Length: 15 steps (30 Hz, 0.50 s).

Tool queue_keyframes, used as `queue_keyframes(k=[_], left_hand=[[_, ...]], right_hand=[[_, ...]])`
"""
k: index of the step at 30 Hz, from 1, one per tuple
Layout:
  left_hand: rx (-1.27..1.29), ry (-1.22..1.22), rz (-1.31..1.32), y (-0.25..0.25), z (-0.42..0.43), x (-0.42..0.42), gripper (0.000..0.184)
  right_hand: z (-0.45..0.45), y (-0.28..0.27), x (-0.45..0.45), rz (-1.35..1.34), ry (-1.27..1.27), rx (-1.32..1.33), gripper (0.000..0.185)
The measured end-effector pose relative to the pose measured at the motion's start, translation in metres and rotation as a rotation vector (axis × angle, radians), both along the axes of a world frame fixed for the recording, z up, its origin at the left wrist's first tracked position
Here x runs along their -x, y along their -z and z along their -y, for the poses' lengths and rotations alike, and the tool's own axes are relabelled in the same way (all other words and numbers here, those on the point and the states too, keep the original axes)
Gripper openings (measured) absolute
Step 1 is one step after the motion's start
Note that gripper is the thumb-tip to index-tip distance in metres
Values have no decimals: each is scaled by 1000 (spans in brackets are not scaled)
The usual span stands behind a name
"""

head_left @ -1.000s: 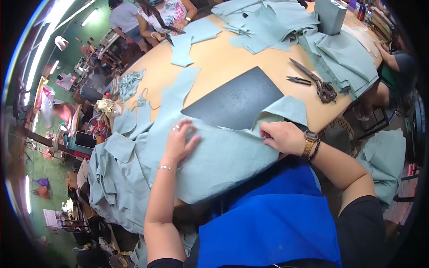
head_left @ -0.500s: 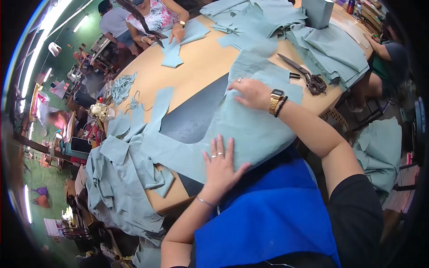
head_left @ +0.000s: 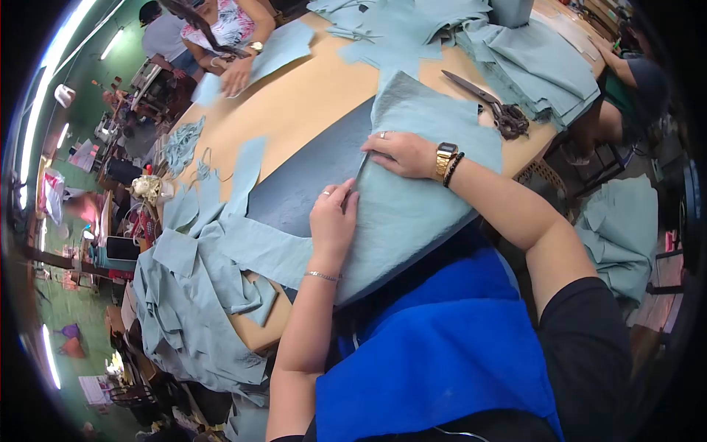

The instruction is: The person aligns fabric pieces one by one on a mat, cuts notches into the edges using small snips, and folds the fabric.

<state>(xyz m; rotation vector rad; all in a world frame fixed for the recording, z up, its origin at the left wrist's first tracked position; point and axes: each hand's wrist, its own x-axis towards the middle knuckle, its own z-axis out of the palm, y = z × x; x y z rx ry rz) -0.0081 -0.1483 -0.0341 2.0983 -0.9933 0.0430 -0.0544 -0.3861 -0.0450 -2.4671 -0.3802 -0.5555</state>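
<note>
A pale blue-green fabric piece (head_left: pixel 420 199) lies over a dark blue-grey sheet (head_left: pixel 317 162) on the table in front of me. My right hand (head_left: pixel 401 153), with a gold watch at the wrist, has its fingers curled closed on the fabric's left edge. Just below it, my left hand (head_left: pixel 335 219) pinches the same edge, thumb and fingers together. Between the two hands the edge looks slightly raised from the dark sheet. Dark scissors (head_left: pixel 482 96) lie beyond my right hand, with a bundle of dark wrapping around the handles.
Fabric offcuts (head_left: pixel 199 272) pile up at the table's left and hang over its edge. Stacked fabric (head_left: pixel 530 66) covers the far right of the tabletop (head_left: pixel 294 96). Across it, a co-worker's hand (head_left: pixel 236 76) handles fabric. More cloth (head_left: pixel 618 228) hangs at the right.
My left hand has gone from lying flat on the fabric to pinching its edge. My right hand has moved slightly left and closed on that edge. The co-worker's fabric has shifted.
</note>
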Motion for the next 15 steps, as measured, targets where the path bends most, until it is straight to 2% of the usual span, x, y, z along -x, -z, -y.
queue_keyframes(k=[4, 7, 11, 13, 14, 15], left_hand=[[7, 5, 45, 1, -9, 7, 20], [-30, -13, 109, -1, -11, 12, 18], [-57, -20, 173, -1, -9, 15, 17], [-68, -20, 192, -1, -9, 16, 17], [-71, -22, 192, 0, -8, 15, 17], [-73, -25, 193, 1, -8, 15, 17]], right_hand=[[3, 7, -2, 46, -62, 35, 26], [2, 12, -3, 59, -39, 55, 21], [3, 8, 5, -77, -18, 332, 51], [-11, -20, 25, -171, 27, 537, 70], [-17, -26, 28, -310, 4, 580, 89], [-19, -28, 32, -320, 12, 573, 89]])
